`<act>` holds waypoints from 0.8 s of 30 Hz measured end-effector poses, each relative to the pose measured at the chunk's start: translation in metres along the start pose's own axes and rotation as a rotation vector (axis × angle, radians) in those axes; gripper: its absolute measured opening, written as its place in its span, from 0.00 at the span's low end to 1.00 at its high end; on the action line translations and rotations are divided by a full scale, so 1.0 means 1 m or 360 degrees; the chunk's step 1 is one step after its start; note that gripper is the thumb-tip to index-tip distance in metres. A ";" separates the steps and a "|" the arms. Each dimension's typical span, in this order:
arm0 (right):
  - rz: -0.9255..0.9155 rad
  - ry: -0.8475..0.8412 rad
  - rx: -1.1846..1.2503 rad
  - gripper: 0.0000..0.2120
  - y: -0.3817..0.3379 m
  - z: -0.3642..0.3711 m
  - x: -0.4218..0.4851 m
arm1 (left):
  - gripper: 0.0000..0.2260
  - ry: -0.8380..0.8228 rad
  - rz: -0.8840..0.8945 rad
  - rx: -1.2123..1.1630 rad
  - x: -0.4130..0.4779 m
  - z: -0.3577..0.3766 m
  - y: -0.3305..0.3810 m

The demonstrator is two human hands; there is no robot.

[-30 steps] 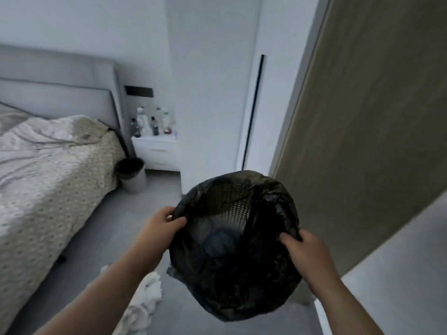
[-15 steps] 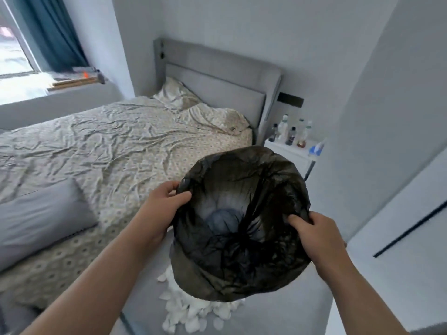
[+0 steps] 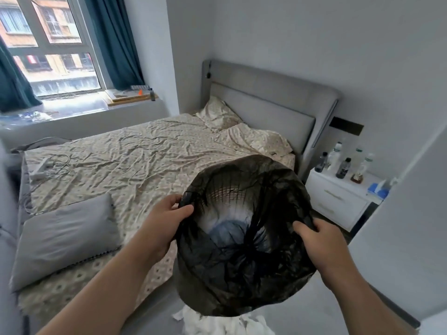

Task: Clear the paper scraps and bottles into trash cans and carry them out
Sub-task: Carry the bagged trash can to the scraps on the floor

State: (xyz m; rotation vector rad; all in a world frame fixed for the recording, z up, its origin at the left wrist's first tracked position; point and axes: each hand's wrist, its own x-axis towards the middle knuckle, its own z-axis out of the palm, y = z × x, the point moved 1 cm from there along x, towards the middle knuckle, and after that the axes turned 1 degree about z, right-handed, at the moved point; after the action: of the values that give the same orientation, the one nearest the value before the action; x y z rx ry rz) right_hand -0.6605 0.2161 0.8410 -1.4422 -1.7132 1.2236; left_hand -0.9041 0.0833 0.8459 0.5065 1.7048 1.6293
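Both hands are clamped on the trash can: the left hand [image 3: 167,221] pinches the left side of its rim, thumb on top, and the right hand [image 3: 319,240] grips the right side, fingers curled over the edge. The trash can [image 3: 217,286] is held in the air between them, tilted so its mouth faces the camera, and it is lined with a black bag (a mesh wall shows through the plastic near the top). Below it, white paper scraps [image 3: 217,323] lie on the grey floor, partly hidden by the can. Several bottles [image 3: 343,168] stand upright on the white bench [image 3: 338,199] beside the bed's headboard, well apart from the can, with a blue box [image 3: 377,191] at the bench's near edge. The bed [image 3: 135,160] fills the left, its patterned sheet wrinkled, a grey pillow [image 3: 65,235] near its foot and a power strip [image 3: 41,168] with cable farther back.
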 end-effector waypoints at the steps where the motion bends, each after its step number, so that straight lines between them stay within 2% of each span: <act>1: 0.0007 -0.0008 0.0011 0.12 -0.002 0.002 0.011 | 0.06 0.0017 0.0006 -0.0005 0.009 0.004 0.003; 7: -0.0005 -0.0038 0.0004 0.11 -0.020 0.008 0.066 | 0.05 0.0046 0.0007 -0.0025 0.055 0.021 0.025; 15: 0.0027 0.0046 0.0033 0.14 -0.035 0.022 0.132 | 0.05 -0.0104 -0.0006 0.0001 0.138 0.037 0.049; 19: 0.0111 0.0106 0.0026 0.13 -0.033 0.051 0.162 | 0.06 -0.0200 -0.0044 0.0077 0.200 0.036 0.044; 24: 0.0313 0.0305 0.0033 0.16 -0.014 0.114 0.198 | 0.07 -0.0395 -0.0111 0.0194 0.295 0.027 0.020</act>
State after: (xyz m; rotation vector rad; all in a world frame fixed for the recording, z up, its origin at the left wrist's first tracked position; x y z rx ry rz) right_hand -0.8143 0.3756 0.7826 -1.6888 -1.4550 1.1568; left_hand -1.0857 0.3137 0.8004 0.6711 1.6222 1.3579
